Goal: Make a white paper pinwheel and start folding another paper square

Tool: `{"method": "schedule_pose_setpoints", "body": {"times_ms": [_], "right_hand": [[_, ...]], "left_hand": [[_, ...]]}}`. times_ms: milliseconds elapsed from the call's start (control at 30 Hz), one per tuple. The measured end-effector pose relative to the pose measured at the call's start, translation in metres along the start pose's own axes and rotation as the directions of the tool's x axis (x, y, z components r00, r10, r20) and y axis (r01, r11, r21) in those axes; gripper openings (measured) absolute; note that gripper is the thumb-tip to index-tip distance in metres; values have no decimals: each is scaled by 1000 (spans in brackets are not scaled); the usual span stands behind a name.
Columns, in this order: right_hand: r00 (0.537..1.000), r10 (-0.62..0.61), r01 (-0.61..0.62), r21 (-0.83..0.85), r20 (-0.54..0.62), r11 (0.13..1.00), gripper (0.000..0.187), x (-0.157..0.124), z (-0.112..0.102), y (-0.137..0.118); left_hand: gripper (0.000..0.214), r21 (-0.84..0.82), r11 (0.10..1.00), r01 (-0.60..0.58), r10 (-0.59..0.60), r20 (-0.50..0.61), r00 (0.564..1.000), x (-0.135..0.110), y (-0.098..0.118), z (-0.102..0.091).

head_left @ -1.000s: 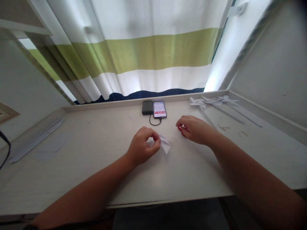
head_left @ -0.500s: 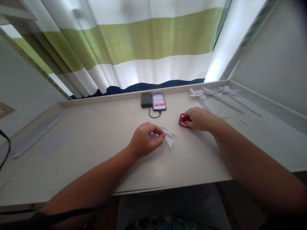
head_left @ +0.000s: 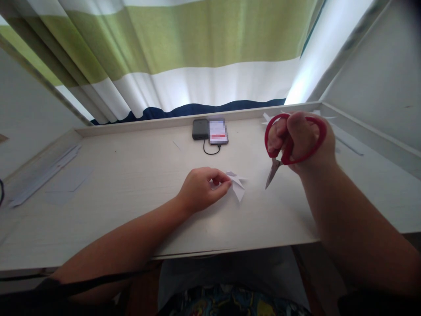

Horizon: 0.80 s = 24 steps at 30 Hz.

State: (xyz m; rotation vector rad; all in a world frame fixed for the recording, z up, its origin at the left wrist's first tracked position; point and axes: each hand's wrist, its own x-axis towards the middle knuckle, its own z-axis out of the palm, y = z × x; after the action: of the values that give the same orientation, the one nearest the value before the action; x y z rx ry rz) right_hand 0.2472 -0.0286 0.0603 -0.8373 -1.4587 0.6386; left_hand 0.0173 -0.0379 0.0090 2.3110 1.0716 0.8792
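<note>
Between thumb and fingers, my left hand [head_left: 204,189] pinches a folded white paper pinwheel [head_left: 238,188], low over the middle of the desk. Raised to its right, my right hand [head_left: 311,142] grips a pair of scissors [head_left: 273,170] with red handles. Its thumb and fingers are through the loops, and the blades point down and to the left, apart from the paper. Behind my right hand, white paper pinwheels [head_left: 267,118] on sticks lie partly hidden at the back right.
A dark power bank [head_left: 200,129] and a phone [head_left: 218,131] joined by a short cable lie near the back edge. At the left are a long folded paper strip [head_left: 46,176] and flat paper sheets [head_left: 67,186]. A striped curtain [head_left: 184,41] hangs behind the desk [head_left: 131,175].
My right hand has lifted the scissors off the desk and turned them blades down. My left hand still holds the pinwheel, little moved. The view has tilted slightly downward.
</note>
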Motion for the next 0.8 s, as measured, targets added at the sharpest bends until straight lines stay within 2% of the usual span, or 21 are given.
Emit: {"method": "schedule_pose_setpoints", "body": {"times_ms": [67,167,267,433,800], "right_hand": [[993,15,-6,77,-119,997,50,-6,15,-2],[996,34,-26,89,-82,996,56,-12,27,-8],[999,4,-1,55,-45,998,59,-15,31,-14],[993,-43,42,-14,-111,999,63,-16,37,-13],[994,70,-64,-70,86,995,56,-13,23,-21]], "left_hand": [[12,8,1000,6,-6,29,1000,0,4,2],[11,18,1000,16,-17,57,998,-1,11,4],[10,22,1000,3,-4,58,998,-2,16,6],[10,19,1000,-8,7,76,997,-2,20,9],[11,30,1000,0,-3,101,995,-2,23,10]]}}
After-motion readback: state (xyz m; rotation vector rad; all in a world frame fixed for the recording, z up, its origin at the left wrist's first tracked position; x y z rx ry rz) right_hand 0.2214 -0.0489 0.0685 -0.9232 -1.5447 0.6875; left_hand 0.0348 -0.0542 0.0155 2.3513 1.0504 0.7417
